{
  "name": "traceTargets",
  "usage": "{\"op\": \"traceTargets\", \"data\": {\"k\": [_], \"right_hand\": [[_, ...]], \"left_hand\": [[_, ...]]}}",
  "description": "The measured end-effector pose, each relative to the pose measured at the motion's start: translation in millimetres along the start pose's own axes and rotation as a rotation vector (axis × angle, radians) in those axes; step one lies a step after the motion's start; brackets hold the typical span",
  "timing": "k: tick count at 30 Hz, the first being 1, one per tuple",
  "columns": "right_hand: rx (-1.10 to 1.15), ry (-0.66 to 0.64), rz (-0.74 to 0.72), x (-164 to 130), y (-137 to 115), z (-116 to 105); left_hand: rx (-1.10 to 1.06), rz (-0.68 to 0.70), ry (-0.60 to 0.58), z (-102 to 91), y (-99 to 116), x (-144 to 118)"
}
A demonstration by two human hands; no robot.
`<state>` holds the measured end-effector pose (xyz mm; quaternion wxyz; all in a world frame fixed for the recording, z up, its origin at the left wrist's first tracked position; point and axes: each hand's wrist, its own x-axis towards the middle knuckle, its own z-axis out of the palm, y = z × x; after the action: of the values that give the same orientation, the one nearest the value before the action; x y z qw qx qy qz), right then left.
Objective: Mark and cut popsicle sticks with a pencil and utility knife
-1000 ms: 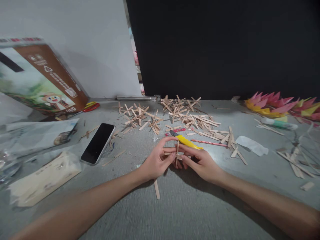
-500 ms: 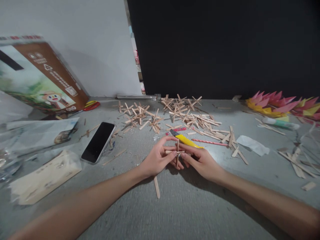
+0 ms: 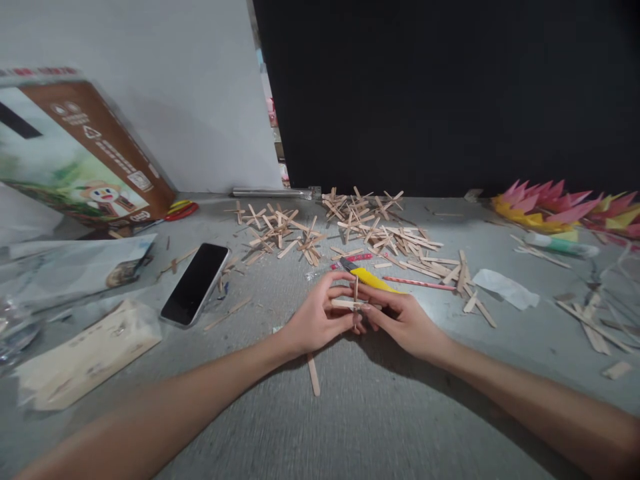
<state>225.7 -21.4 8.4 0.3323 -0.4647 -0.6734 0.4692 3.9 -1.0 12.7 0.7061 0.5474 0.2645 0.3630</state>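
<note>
Between my two hands is a small cross of wooden craft sticks (image 3: 349,304), one piece upright and another lying across it. My left hand (image 3: 320,313) is closed on its left side, thumb low near the upright piece. From the other side my right hand (image 3: 400,317) pinches it, with thumb and fingers close to the crossing. Fingers partly hide the joint. Just behind my hands lies a yellow utility knife (image 3: 373,279). A single craft stick (image 3: 313,375) rests on the table below my left wrist.
Piles of crossed sticks (image 3: 280,227) and loose sticks (image 3: 407,243) lie at the back. Left are a phone (image 3: 196,283), a paper packet (image 3: 95,353) and a printed box (image 3: 90,153). Right are a red striped pencil (image 3: 420,283), crumpled tissue (image 3: 505,288), a glue tube (image 3: 563,245) and folded-paper flowers (image 3: 545,207).
My left thumb has slid down from the crossing to the lower part of the upright piece, so more of the crosspiece shows. Both hands still hold the cross in the same place.
</note>
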Motion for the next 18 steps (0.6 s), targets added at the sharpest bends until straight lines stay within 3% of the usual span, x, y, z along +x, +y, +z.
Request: {"op": "traceTargets", "data": {"k": [18], "right_hand": [[0.076, -0.067, -0.017, 1.0, -3.5, 2.0]], "left_hand": [[0.006, -0.018, 0.016, 1.2, -4.0, 1.0]]}}
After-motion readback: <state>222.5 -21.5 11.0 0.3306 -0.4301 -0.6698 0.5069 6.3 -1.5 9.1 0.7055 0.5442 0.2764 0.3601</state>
